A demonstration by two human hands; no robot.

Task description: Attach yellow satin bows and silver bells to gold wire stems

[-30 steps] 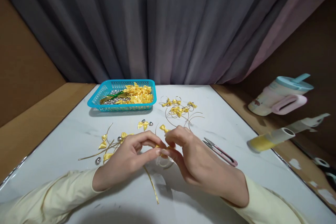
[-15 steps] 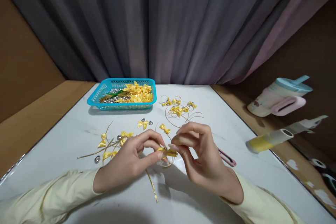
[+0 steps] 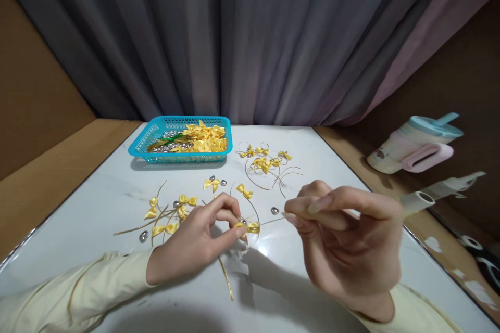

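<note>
Between the thumb and fingers of my left hand point(image 3: 203, 231) is a yellow ribbon bow point(image 3: 253, 227), with a small silver bell partly showing at its centre. A thin gold cord point(image 3: 273, 220) runs from the bow to my right hand point(image 3: 347, 234), whose thumb and finger pinch its end, so the cord is stretched out to the right. Another loop of cord curves around the bow. A loose silver bell point(image 3: 275, 210) lies just left of my right fingertips. Beyond the held bow rests a separate yellow bow point(image 3: 244, 191) on the table.
A blue basket point(image 3: 135, 152) of yellow bows and silver bells stands at the back left. Bows threaded on cords point(image 3: 265, 165) lie behind my hands, and more bows point(image 3: 164, 229) and cords lie left. A tumbler point(image 3: 394, 148) and tape rolls point(image 3: 417, 200) are at the right.
My right hand has moved right and nearer the camera, drawing the cord out from the bow. My left hand stays almost in place with the bow. A loose bell has come into view.
</note>
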